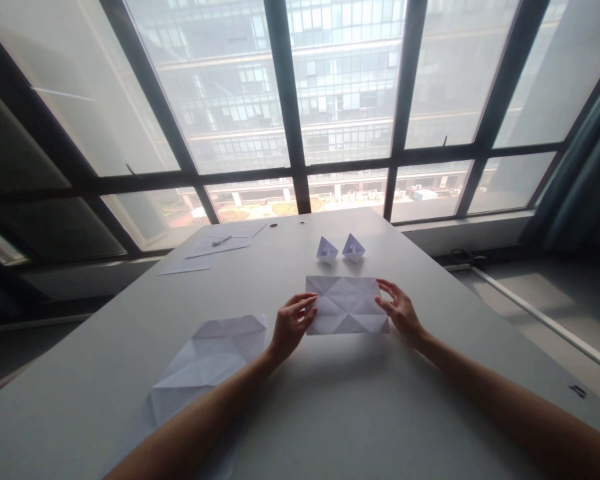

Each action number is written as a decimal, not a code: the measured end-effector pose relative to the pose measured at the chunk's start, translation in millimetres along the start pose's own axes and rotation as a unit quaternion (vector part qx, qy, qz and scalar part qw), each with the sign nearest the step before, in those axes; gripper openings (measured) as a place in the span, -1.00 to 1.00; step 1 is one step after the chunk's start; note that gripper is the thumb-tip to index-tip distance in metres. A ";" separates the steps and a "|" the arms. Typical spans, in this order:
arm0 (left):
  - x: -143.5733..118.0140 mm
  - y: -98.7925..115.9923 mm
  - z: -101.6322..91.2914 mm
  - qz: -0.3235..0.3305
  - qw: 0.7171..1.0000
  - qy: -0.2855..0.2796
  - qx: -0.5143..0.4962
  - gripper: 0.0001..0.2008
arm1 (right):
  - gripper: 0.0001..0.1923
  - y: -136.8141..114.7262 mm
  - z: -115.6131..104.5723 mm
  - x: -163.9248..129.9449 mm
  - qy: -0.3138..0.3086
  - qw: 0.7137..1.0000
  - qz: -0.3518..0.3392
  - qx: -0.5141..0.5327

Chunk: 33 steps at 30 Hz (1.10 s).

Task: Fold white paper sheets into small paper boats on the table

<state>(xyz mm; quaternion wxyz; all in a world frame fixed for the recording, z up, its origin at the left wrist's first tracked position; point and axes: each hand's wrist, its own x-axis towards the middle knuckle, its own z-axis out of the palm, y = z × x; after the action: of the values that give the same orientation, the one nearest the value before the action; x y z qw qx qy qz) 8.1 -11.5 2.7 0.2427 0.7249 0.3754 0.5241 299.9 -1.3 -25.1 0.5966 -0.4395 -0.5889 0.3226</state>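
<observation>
A creased rectangle of folded white paper (347,303) is held up a little above the table, its crossing fold lines facing me. My left hand (293,323) pinches its left edge between thumb and fingers. At the opposite edge, my right hand (400,310) grips the paper with thumb in front and fingers near the top corner. Just beyond it stand two small folded paper boats (327,251), (353,248), side by side. Under and beside my left forearm lies a larger creased white sheet (205,360), partly hidden by the arm.
The white table (430,400) reaches toward a wall of dark-framed windows (345,163). At its far left lie flat paper sheets (195,257) with a pen-like white object (222,241) on top. A small dark item (577,391) is near the right edge. A curtain (580,173) hangs at right.
</observation>
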 end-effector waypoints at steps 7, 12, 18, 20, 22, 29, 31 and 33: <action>-1.7 -6.3 1.0 0.005 0.995 0.002 0.101 -0.77 | -0.55 3.0 2.2 -3.6 -0.039 0.999 0.031 0.002; -6.6 -10.9 0.7 0.056 0.950 -0.099 0.290 -0.66 | -0.74 14.8 1.9 -4.7 -0.052 0.992 -0.012 -0.110; -8.7 -8.9 0.6 0.081 0.900 -0.314 0.291 -0.44 | -0.55 5.2 5.4 -17.2 -0.089 0.926 -0.142 -0.338; -8.7 -6.3 0.2 0.080 0.893 -0.323 0.304 -0.43 | -0.45 -3.2 6.7 -20.1 -0.105 0.892 -0.185 -0.399; -8.5 -4.2 -0.2 0.080 0.893 -0.317 0.311 -0.43 | -0.34 -10.2 8.3 -21.2 -0.107 0.869 -0.210 -0.435; -8.3 -0.7 2.7 0.083 0.918 -0.242 0.303 -0.74 | -0.43 -7.6 13.6 -20.3 -0.291 0.837 -0.202 -0.416; -9.2 0.1 4.5 0.083 0.917 -0.245 0.302 -0.78 | -0.47 -5.6 14.2 -20.7 -0.331 0.835 -0.179 -0.403; -10.0 0.6 5.5 0.087 0.909 -0.276 0.299 -0.70 | -0.46 -6.3 14.7 -21.7 -0.344 0.834 -0.166 -0.399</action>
<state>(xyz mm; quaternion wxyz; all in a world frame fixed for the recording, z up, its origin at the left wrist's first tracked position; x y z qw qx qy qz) 11.8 -19.7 -4.5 0.0623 0.9091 0.3680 0.1849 282.5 -21.2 -29.7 0.1730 -0.3957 -0.8978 0.0858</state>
